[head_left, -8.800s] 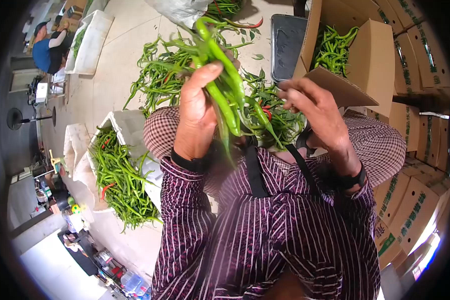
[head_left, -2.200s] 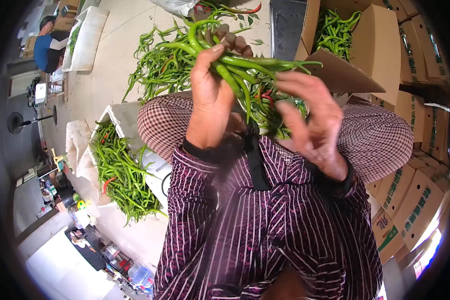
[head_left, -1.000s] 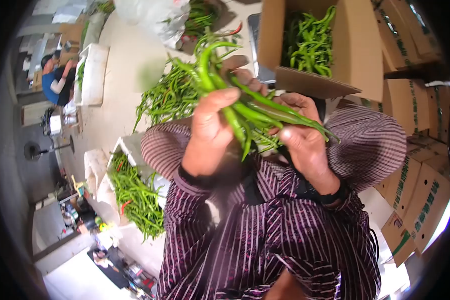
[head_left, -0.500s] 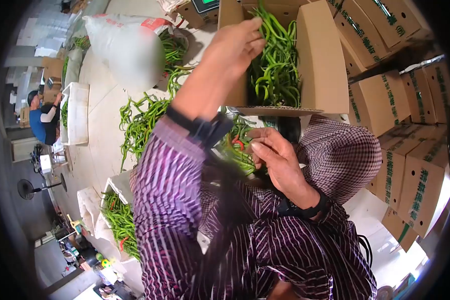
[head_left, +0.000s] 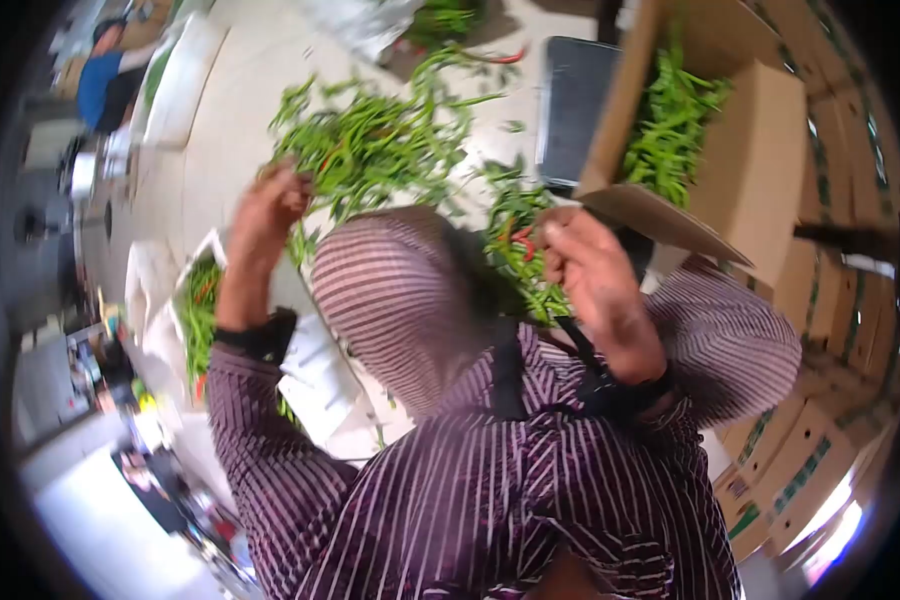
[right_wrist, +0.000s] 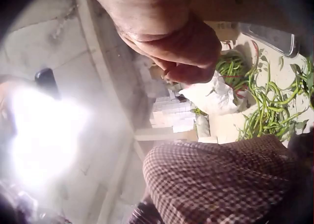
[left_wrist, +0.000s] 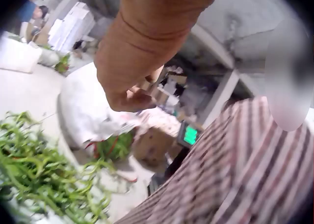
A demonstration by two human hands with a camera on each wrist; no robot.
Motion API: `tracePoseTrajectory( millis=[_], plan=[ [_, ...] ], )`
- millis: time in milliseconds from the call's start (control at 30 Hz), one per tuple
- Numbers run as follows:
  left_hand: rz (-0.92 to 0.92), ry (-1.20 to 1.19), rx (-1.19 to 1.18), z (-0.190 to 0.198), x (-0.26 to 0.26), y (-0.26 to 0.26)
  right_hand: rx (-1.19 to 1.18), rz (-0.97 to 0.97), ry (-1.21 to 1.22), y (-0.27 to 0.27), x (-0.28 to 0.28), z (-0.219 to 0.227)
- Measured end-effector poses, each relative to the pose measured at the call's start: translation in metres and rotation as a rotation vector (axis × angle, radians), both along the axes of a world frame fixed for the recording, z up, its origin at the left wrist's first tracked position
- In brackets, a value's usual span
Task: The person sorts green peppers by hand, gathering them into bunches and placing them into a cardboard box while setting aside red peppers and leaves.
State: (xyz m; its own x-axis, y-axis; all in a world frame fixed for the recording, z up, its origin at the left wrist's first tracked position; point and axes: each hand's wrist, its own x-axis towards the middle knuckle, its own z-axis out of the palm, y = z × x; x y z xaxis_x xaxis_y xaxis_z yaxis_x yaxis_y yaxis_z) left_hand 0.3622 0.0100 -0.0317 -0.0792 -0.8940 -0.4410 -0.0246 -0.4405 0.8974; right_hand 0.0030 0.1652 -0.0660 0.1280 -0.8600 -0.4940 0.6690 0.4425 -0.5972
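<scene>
My left hand (head_left: 268, 215) hangs in the air beside my left knee, fingers loosely bent and nothing in them. It is nearest the left end of the loose green chili peppers (head_left: 370, 140) spread over the floor. My right hand (head_left: 598, 285) hovers between my knees with bent fingers and no pepper showing in it. Just beside it lies a smaller heap of chili peppers (head_left: 515, 225), a few of them red. An open cardboard box (head_left: 770, 165) on the right holds more green chili peppers (head_left: 675, 135). Both wrist views show bare hands, with some fingertips hidden.
A foam crate (head_left: 315, 365) of peppers stands left of my leg. Beyond the pile are a white sack (head_left: 365, 25) and a dark flat tray-like platform (head_left: 575, 110). Stacked cartons (head_left: 800, 450) line the right side. Another person (head_left: 100, 80) sits at the far left.
A second ago my left hand held a bunch of chili peppers; half a second ago it reached over the box. Now it is back at the left without them. The head view has swung right.
</scene>
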Motion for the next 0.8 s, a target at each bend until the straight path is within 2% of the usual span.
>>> tracePoseTrajectory(
  millis=[33, 100, 167, 200, 233, 333, 367, 400, 433, 467, 500, 567, 600, 700, 767, 800],
  plan=[
    [0.023, 0.052, 0.072, -0.048, 0.028, 0.01, 0.007, 0.011, -0.023, -0.011, 0.004, -0.006],
    [0.05, -0.266, 0.17, -0.089, 0.034, 0.05, 0.015, 0.026, -0.037, -0.025, 0.01, -0.029],
    [0.101, -0.192, 0.249, -0.147, 0.048, 0.08, 0.027, 0.055, -0.003, -0.041, 0.016, -0.046],
    [0.054, -0.182, 0.28, -0.168, 0.06, 0.088, 0.055, 0.065, 0.019, -0.049, 0.019, -0.059],
    [0.033, -0.233, 0.234, -0.167, 0.052, 0.094, 0.083, 0.073, 0.039, -0.056, 0.024, -0.071],
    [0.043, -0.262, 0.237, -0.218, 0.064, 0.094, 0.217, 0.12, 0.108, -0.071, 0.044, -0.098],
    [-0.011, -0.375, 0.106, -0.232, 0.068, 0.088, 0.22, 0.137, 0.113, -0.076, 0.049, -0.107],
    [-0.069, -0.49, -0.026, -0.242, 0.07, 0.079, 0.243, 0.187, 0.129, -0.078, 0.054, -0.115],
    [-0.059, -0.487, -0.017, -0.243, 0.071, 0.064, 0.268, 0.234, 0.144, -0.078, 0.057, -0.125],
    [-0.115, -0.688, -0.165, -0.245, 0.074, 0.047, 0.27, 0.272, 0.149, -0.078, 0.059, -0.138],
    [-0.175, -0.888, -0.314, -0.249, 0.078, 0.031, 0.276, 0.28, 0.15, -0.08, 0.065, -0.142],
    [-0.181, -1.059, -0.483, -0.259, 0.082, 0.0, 0.371, 0.237, 0.187, -0.08, 0.074, -0.148],
    [-0.176, -1.118, -0.478, -0.252, 0.076, -0.014, 0.36, 0.228, 0.158, -0.08, 0.075, -0.159],
    [-0.071, -1.093, -0.705, -0.251, 0.067, -0.068, 0.375, 0.309, 0.116, -0.081, 0.066, -0.178],
    [-0.063, -1.084, -0.882, -0.247, 0.049, -0.105, 0.42, 0.339, 0.15, -0.088, 0.062, -0.189],
    [-0.11, -1.069, -0.898, -0.241, 0.037, -0.123, 0.451, 0.34, 0.22, -0.092, 0.066, -0.19]
  ],
)
